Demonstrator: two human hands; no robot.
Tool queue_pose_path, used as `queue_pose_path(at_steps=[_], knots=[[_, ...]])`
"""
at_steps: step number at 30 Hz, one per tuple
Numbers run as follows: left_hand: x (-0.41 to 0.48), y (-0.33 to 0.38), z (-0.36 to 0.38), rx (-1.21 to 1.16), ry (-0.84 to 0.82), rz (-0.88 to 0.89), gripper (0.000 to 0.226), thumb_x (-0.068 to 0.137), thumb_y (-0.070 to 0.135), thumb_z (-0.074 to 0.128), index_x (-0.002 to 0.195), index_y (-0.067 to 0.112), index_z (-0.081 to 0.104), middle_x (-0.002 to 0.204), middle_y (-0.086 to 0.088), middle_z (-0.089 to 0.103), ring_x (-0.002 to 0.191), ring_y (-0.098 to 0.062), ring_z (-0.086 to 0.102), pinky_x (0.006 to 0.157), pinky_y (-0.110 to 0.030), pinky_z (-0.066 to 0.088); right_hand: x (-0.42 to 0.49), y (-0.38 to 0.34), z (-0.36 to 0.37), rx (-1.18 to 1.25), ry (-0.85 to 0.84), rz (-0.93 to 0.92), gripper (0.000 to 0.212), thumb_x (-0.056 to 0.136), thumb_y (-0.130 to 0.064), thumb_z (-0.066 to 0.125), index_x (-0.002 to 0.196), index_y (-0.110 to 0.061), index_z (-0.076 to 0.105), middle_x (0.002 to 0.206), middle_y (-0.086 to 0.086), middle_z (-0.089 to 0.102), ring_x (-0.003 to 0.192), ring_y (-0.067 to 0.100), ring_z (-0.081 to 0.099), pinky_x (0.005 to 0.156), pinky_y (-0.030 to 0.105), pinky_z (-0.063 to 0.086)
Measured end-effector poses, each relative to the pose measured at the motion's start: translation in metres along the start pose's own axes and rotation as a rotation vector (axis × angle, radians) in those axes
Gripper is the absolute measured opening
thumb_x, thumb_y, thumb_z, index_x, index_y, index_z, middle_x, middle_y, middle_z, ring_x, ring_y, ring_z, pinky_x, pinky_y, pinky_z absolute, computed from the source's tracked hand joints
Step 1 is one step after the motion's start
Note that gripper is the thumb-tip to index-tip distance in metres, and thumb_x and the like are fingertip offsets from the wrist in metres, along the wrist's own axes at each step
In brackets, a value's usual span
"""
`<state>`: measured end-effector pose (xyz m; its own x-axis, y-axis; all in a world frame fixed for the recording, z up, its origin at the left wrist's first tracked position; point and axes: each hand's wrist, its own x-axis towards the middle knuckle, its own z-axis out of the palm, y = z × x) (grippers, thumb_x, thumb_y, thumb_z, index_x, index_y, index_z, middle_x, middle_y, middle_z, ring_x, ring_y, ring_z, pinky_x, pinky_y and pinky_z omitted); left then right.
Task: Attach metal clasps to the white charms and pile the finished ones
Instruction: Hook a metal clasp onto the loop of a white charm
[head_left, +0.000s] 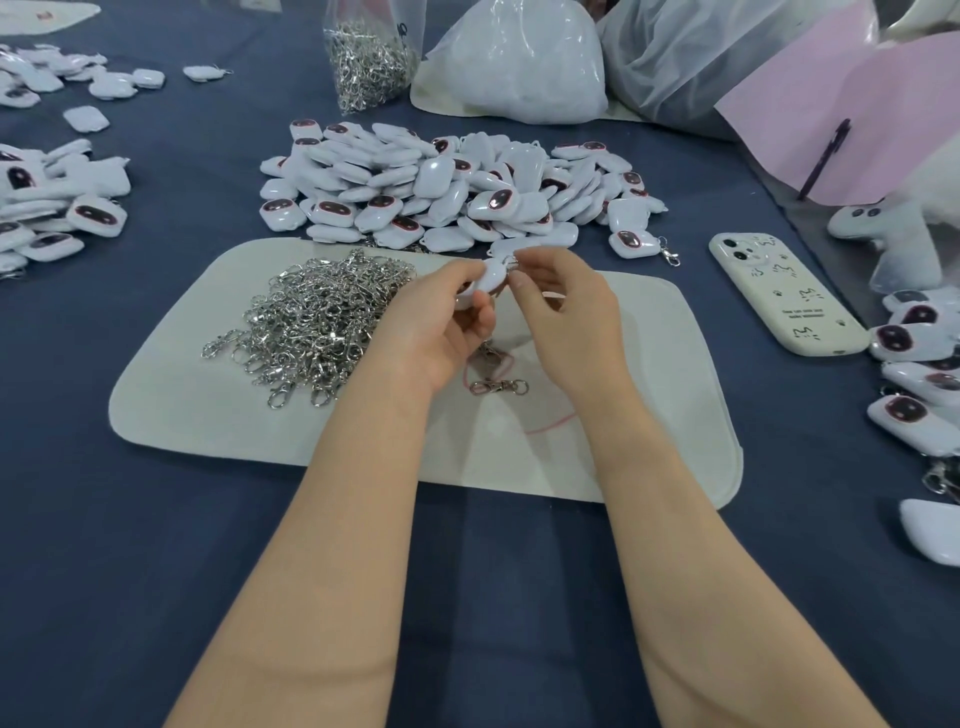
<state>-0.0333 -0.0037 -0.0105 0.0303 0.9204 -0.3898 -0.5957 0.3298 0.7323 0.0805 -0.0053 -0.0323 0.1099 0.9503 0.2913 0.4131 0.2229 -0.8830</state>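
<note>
White charm (491, 275) sits between both hands, raised above the far edge of a pale mat (260, 431) on the blue worktop (156, 571). The left hand (441, 317) grasps the charm, with thumb and fingers curled around its lower side. The right hand (561, 306) pinches a small metal clasp (511, 264) with its fingertips at the upper end of the charm; only a little of this clasp shows, and I cannot tell if it is already hooked on.

On the left part of the mat lies a heap of loose clasps (322, 322). A single clasp (498, 387) lies on the mat between the two wrists, beside a thin pink cord (550, 421).

Just behind the mat is a big pile of charms (441, 187), many with the dark oval face up. At its right end one finished charm (636, 241) has a clasp hanging from it. More charms lie at the left edge (57, 202) and at the right edge (914, 374). A cream phone (784, 296) lies right of the mat. A clear bag of clasps (371, 67) stands at the back.
</note>
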Motion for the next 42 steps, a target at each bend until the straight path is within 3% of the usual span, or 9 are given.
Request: queue_pose_path(at_steps=[7,11,16,23,26,31,34,36,42], knots=[[-0.001,-0.001,0.003,0.007,-0.062,-0.059,0.015,0.092,0.008,0.054,0.105,0.003,0.048,0.049,0.000,0.045,0.034,-0.003,0.044,0.037,-0.012,0.041,-0.002,-0.005,0.003,0.133,0.132,-0.034,0.012,0.091,-0.008,0.057,0.088,-0.020,0.060,0.076,-0.018,0.059,0.070,-0.011,0.054,0.069,0.006,0.041],[0.000,-0.003,0.004,0.080,-0.040,-0.011,0.007,0.090,0.008,0.058,0.090,0.006,0.051,0.048,0.000,0.048,0.035,-0.004,0.046,0.038,-0.013,0.042,-0.003,-0.005,0.004,0.135,0.143,-0.047,0.014,0.093,-0.009,0.053,0.089,-0.022,0.059,0.076,-0.016,0.059,0.069,-0.007,0.052,0.067,0.007,0.040],[0.001,-0.004,0.002,0.118,-0.047,0.035,0.015,0.090,0.009,0.060,0.080,0.011,0.050,0.037,0.008,0.046,0.037,-0.002,0.048,0.041,-0.014,0.043,-0.003,-0.007,0.004,0.245,0.141,0.043,0.015,0.095,-0.010,0.050,0.085,-0.022,0.054,0.080,-0.010,0.058,0.072,0.004,0.058,0.077,0.026,0.053],[-0.002,-0.003,0.004,0.143,-0.043,0.089,0.008,0.092,0.010,0.058,0.087,0.014,0.053,0.043,0.007,0.051,0.044,-0.004,0.053,0.046,-0.016,0.048,-0.001,-0.007,0.001,0.244,0.171,0.056,0.021,0.094,-0.008,0.052,0.081,-0.024,0.053,0.076,-0.009,0.060,0.068,0.002,0.059,0.070,0.022,0.053],[-0.003,-0.002,0.003,0.193,-0.047,0.124,0.007,0.092,0.009,0.058,0.088,0.015,0.056,0.064,0.002,0.055,0.049,-0.007,0.054,0.048,-0.018,0.049,-0.002,-0.005,0.000,0.118,0.193,-0.002,0.014,0.093,-0.009,0.053,0.084,-0.019,0.054,0.077,-0.010,0.060,0.071,0.009,0.056,0.068,0.016,0.046],[-0.005,0.001,0.004,0.630,0.038,0.437,0.012,0.090,0.008,0.059,0.097,0.019,0.059,0.080,-0.003,0.059,0.049,-0.006,0.056,0.055,-0.021,0.053,-0.003,0.000,-0.001,-0.185,0.116,-0.171,0.009,0.090,-0.003,0.052,0.087,-0.002,0.060,0.086,0.009,0.062,0.076,0.016,0.050,0.066,0.019,0.034],[-0.008,0.004,0.007,0.953,0.057,0.675,0.019,0.087,0.012,0.060,0.103,0.021,0.062,0.087,-0.003,0.064,0.071,-0.026,0.063,0.076,-0.038,0.056,-0.003,0.000,0.000,-0.224,0.064,-0.160,0.010,0.091,-0.001,0.051,0.088,-0.001,0.061,0.089,0.011,0.063,0.077,0.019,0.052,0.066,0.021,0.035],[-0.010,0.004,0.007,0.978,0.052,0.698,0.020,0.087,0.013,0.059,0.106,0.020,0.061,0.088,0.000,0.063,0.076,-0.028,0.063,0.081,-0.042,0.054,-0.003,-0.001,-0.001,-0.169,0.067,-0.138,0.010,0.090,-0.002,0.053,0.091,-0.003,0.063,0.090,0.010,0.064,0.080,0.019,0.055,0.070,0.018,0.039],[-0.005,0.004,0.003,0.568,0.097,0.412,0.007,0.092,0.011,0.057,0.096,0.017,0.058,0.072,-0.002,0.059,0.043,-0.001,0.056,0.050,-0.019,0.052,-0.002,-0.002,0.001,-0.035,0.051,-0.037,0.009,0.090,-0.008,0.058,0.098,-0.010,0.061,0.083,-0.015,0.057,0.073,-0.007,0.053,0.071,0.002,0.038]])
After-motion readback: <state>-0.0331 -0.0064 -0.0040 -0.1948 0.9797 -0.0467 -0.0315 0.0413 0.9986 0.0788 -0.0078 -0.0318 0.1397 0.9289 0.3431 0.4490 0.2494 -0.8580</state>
